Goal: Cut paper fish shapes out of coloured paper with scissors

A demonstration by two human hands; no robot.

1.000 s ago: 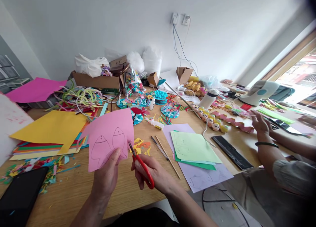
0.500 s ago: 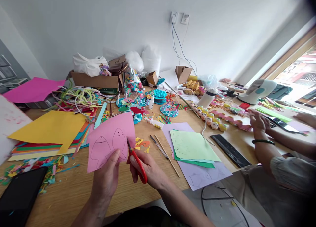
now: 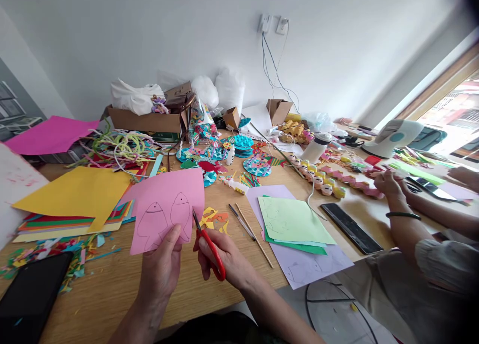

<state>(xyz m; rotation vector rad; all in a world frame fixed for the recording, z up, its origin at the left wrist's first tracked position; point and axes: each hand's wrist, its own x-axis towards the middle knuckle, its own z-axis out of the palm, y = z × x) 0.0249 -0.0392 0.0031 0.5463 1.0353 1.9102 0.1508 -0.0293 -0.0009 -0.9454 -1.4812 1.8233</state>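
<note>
My left hand pinches the lower edge of a pink sheet of paper, thumb in front. Two fish outlines are drawn on the sheet, side by side. My right hand is closed around the red handles of a pair of scissors. Their dark blades point up at the sheet's right edge, beside the right-hand fish; whether they are around the paper I cannot tell. Behind my right hand lie yellow and orange paper scraps.
Left are a yellow sheet on stacked coloured paper, scraps and a black phone. To the right lie a pencil, a thin stick, a light green sheet and a black case. A co-worker's hands work farther right.
The pink sheet's strip to the right of the scissors no longer shows, and the sheet's top has tipped slightly. The scissors stay near the same spot. The co-worker's hands have shifted slightly.
</note>
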